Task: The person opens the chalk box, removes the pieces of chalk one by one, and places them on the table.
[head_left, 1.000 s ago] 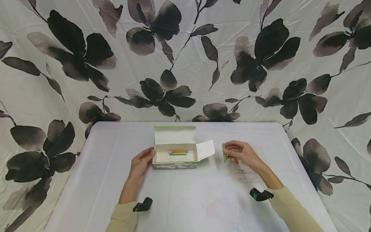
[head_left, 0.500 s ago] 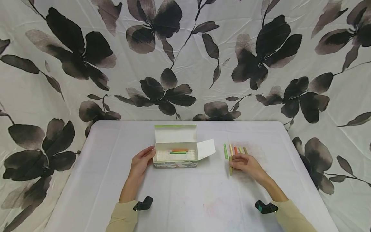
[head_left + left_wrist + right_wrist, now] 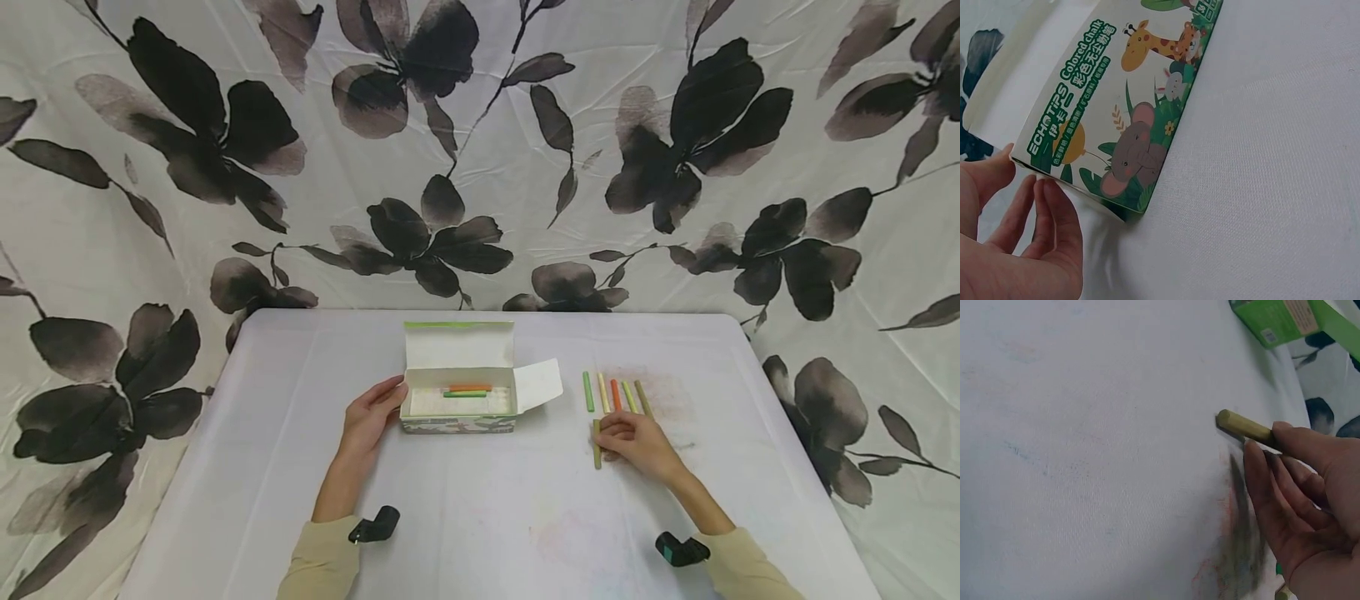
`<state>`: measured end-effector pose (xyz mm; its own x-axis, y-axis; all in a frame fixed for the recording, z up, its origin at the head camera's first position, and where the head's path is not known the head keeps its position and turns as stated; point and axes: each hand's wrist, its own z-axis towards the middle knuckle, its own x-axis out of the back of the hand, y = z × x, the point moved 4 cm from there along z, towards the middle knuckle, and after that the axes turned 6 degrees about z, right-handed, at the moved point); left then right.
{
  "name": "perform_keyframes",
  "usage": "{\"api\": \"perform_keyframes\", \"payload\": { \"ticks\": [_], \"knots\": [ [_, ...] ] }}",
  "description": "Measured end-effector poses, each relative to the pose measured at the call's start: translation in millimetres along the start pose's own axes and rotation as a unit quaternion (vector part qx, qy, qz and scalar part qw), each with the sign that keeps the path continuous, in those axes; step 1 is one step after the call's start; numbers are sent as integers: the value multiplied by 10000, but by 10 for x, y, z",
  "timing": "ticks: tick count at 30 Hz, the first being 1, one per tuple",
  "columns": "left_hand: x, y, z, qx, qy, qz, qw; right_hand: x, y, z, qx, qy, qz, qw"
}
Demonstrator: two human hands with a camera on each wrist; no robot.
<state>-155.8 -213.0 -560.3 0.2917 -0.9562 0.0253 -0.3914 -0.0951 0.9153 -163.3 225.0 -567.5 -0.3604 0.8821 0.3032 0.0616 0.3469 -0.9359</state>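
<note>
In the head view, an open white cardboard box with a printed front and a green-edged lid is standing on a white cloth-covered table, its lid rising at the back and a white flap sticking out to the right. Inside, an orange chalk stick and a green chalk stick are lying side by side. The left hand is gripping the box's left end. The right hand is pinching a slim olive-green chalk stick, well to the right of the box. Beyond it, a row of green, pale yellow, orange-red, yellow-green and olive-brown chalk sticks is lying on the table, the sticks pointing away from the person. A white cloth with dark flowers is hanging behind.

In the left wrist view, bent fingers and thumb are holding the corner and end of the box, whose front is showing a giraffe, an elephant and the words "Colored chalk".

In the right wrist view, thumb and fingertips are clasping the olive-green stick near one end, the other end projecting over the chalk-smudged table; the box's green end is showing at the upper right.
</note>
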Motion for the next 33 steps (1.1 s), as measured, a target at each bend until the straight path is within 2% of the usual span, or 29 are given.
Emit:
{"api": "perform_keyframes", "payload": {
  "ticks": [8,13,19,26,33],
  "knots": [
    [-25,-1,3,38,-28,17,10000,-57,-78,18,-67,461,-570,9973],
    [-17,7,4,37,-36,42,10000,-41,-164,33,76,536,-896,9945],
    [0,3,12,6,-67,-5,10000,10,-344,79,256,614,-1025,9925],
    [11,-3,9,21,-65,73,10000,73,-563,182,494,760,-1458,9852],
    [0,11,-21,-20,-17,44,10000,89,-825,288,847,795,-1327,9843]
  ]
}}
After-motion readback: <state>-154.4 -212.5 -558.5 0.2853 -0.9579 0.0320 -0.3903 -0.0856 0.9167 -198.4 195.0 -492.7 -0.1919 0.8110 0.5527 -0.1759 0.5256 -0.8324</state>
